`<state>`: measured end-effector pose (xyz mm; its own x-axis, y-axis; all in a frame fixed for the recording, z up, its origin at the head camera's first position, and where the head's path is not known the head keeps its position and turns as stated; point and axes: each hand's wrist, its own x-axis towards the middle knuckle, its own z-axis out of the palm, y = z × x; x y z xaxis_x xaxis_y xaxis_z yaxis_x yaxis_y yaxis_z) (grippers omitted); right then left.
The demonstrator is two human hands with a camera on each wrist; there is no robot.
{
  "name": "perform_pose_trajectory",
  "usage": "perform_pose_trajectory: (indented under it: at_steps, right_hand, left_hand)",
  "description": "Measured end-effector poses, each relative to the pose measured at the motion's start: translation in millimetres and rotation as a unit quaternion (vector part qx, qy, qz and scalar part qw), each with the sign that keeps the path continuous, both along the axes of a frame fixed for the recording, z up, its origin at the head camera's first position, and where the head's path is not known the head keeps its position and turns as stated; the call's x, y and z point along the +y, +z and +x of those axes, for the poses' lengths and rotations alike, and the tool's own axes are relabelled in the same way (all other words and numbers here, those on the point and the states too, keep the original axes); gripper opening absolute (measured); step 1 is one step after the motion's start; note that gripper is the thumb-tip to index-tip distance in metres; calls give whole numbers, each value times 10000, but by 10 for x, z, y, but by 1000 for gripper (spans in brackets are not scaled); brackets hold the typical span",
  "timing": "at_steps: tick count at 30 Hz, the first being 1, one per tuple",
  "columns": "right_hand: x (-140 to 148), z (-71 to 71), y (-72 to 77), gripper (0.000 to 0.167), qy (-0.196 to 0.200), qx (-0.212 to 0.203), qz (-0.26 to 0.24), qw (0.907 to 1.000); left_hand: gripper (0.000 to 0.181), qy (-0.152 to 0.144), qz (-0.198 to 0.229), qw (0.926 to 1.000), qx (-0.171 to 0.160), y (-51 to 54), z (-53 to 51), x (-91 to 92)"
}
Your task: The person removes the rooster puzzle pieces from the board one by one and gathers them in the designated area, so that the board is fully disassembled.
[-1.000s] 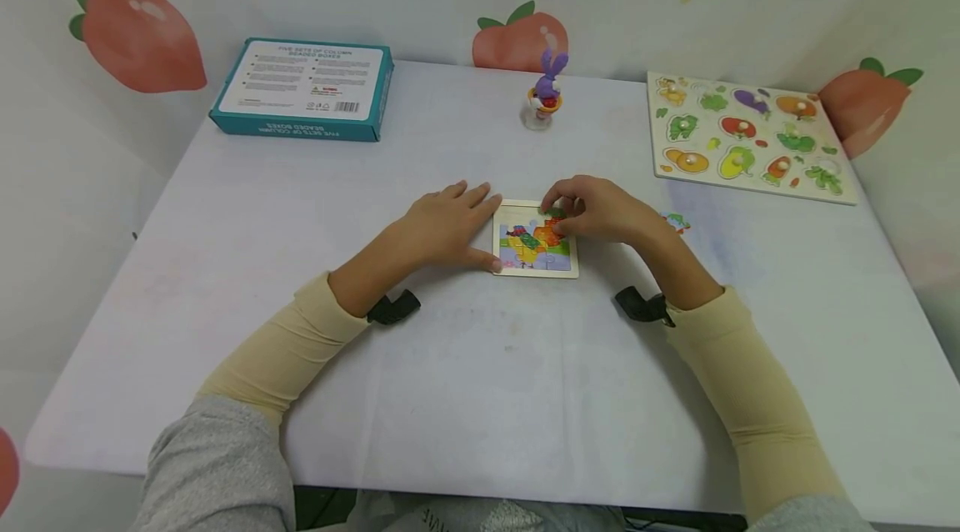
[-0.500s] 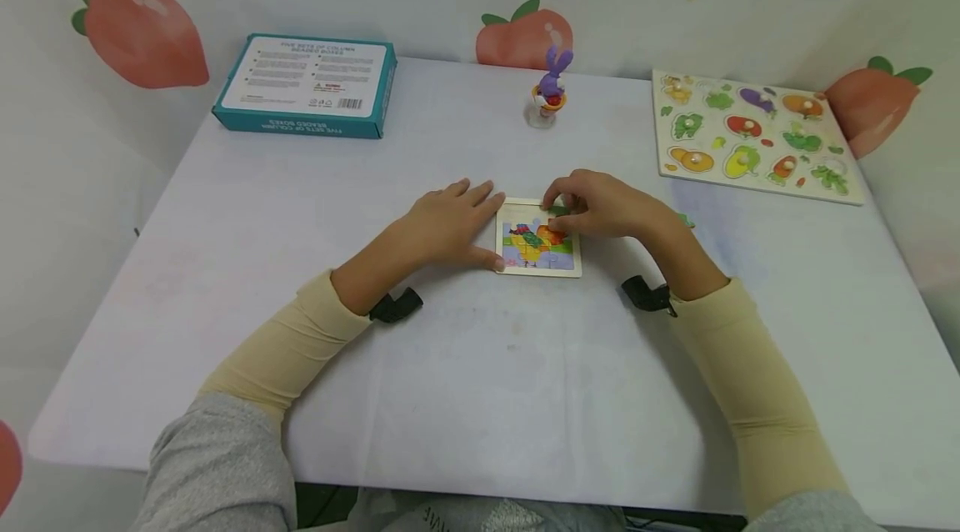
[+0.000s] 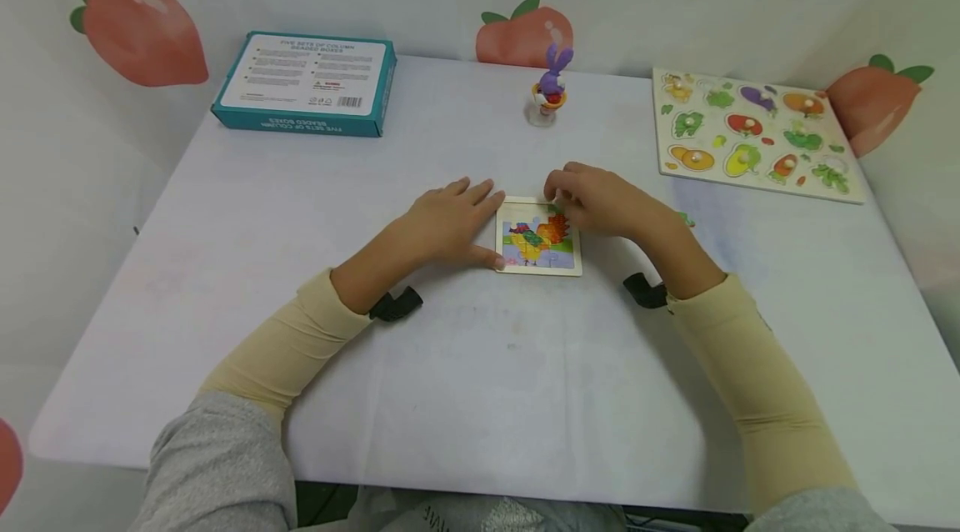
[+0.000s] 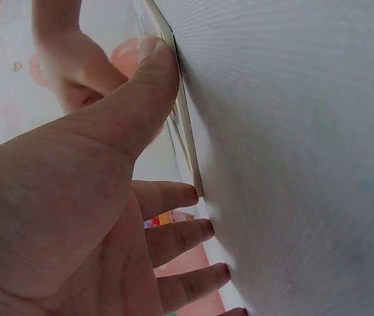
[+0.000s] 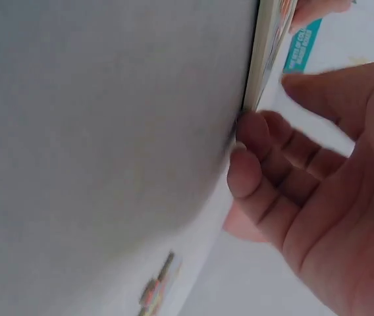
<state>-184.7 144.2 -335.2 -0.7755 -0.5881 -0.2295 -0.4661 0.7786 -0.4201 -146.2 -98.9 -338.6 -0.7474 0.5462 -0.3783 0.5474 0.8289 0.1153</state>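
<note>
A small wooden jigsaw puzzle in a pale frame lies flat on the table, showing a colourful bird; bare wood shows along its top. My left hand is spread at its left side. In the left wrist view, the thumb rests on the frame's edge. My right hand is over the upper right corner and hides part of it. The right wrist view shows its loosely curled fingers by the frame's edge, thumb apart, nothing seen between them. A loose puzzle piece lies beyond this hand.
A teal box lies at the back left. A purple rabbit figure stands on a clear base at the back middle. At the back right lies a vegetable peg board. The white table meets a fruit-patterned backdrop.
My right thumb and fingers have come off the orange part of the picture and shifted up slightly, so more of the bird shows. The left hand has stayed in place.
</note>
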Motion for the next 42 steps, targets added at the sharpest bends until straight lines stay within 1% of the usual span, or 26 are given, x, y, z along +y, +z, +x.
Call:
perform_pose_trajectory:
  at_steps: [1,3,5,7,11,14,17,22,26,34,37,42]
  right_hand:
    - [-10,-7,-3,14,-115,-59,-35,9999]
    - [-42,-21,-10,18,-389,-183,-39,9991]
    - [-88,-35,-17,23,-636,-262,108,9976]
    - [-137,-41,-16,24,-820,-295,339,9956]
    - [-215,-32,13,21,-1003,-269,777,9916]
    - [-247,-13,35,22,-1030,-220,1010,9893]
    - [-269,8,41,24,-1000,-138,1179,9879]
    - [-295,57,33,25,-797,227,1385,9869]
    - [-287,102,47,23,-590,456,1339,9882]
    - [-228,133,53,28,-381,519,1102,9918]
    - [-222,144,49,27,-291,629,1157,9909]
    - [-229,175,46,27,-107,951,1311,9867]
  left_hand:
    - [104,2,12,10000,4,0,-1,-3]
    - [104,0,23,10000,12,1,-1,-9]
    - [104,-3,31,10000,18,3,-2,-14]
    - [104,-5,37,10000,5,7,0,-16]
    - [104,-6,51,10000,-43,16,4,-16]
    - [104,3,54,10000,-51,12,-1,-11]
    - [104,23,49,10000,-45,8,-2,-11]
    - [105,23,43,10000,-44,6,1,-11]
    - [105,7,22,10000,-21,3,0,-8]
    - [104,-17,11,10000,-9,1,3,-1]
    - [105,-38,-4,10000,4,5,1,0]
    - [105,-14,-16,10000,-18,14,2,0]
